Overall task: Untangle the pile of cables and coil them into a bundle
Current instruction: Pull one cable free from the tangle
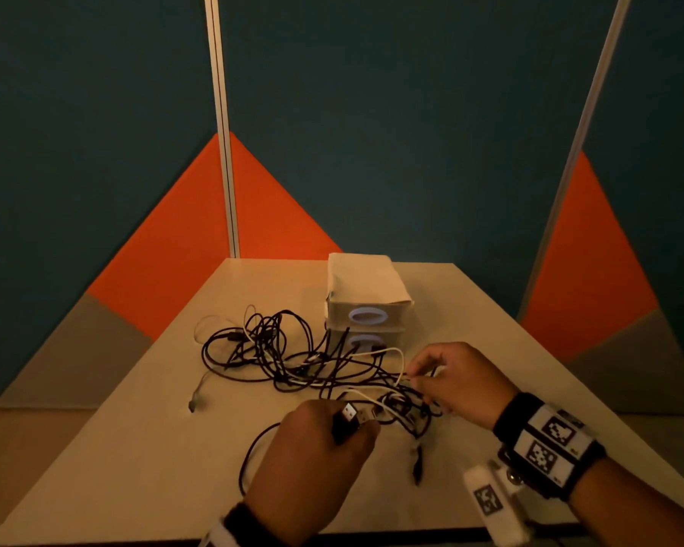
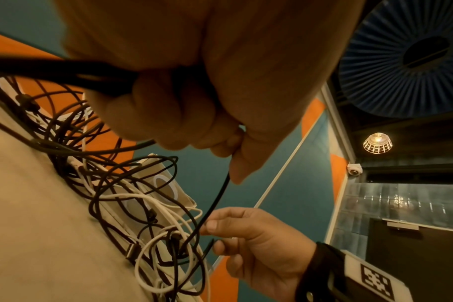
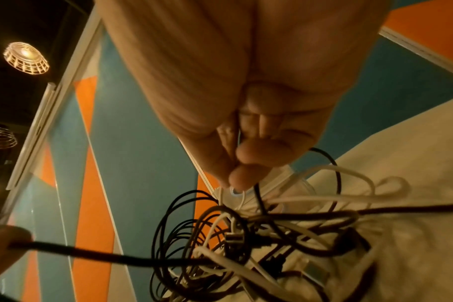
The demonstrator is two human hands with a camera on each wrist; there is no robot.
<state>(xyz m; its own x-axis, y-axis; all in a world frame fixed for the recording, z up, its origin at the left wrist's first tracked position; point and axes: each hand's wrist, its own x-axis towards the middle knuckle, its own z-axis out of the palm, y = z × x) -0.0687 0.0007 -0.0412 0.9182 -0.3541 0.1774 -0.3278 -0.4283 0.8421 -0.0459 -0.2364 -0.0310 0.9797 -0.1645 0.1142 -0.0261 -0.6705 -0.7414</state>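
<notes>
1. The pile of cables point(image 1: 312, 361) lay in a loose tangle on the middle of the counter point(image 1: 135, 448), just in front of two stacked boxes point(image 1: 366, 305), with some loops touching the lower box.
2. The left hand point(image 1: 312, 463) had its grip curled round a black cable point(image 2: 217, 200) near its USB plug point(image 1: 356, 415). Judging by the pose, it held that end fixed so the rest could be drawn free.
3. The right hand point(image 1: 461, 382) pinched a thin black strand at the near right edge of the pile between thumb and fingertips point(image 3: 242, 179). It looked like the picking hand, working a strand out of the knot.
4. In the left wrist view the black cable ran taut from the left hand down into the knot beside the right hand, so both grips seemed to work one line.
5. Counts: two hands, two boxes, one pile. Black cables were in the majority, and at least one white cable point(image 1: 387, 351) looped through them. The exact number could not be told from the tangle.
6. Nothing was coiled yet, and I judge the task at an early untangling step.
</notes>
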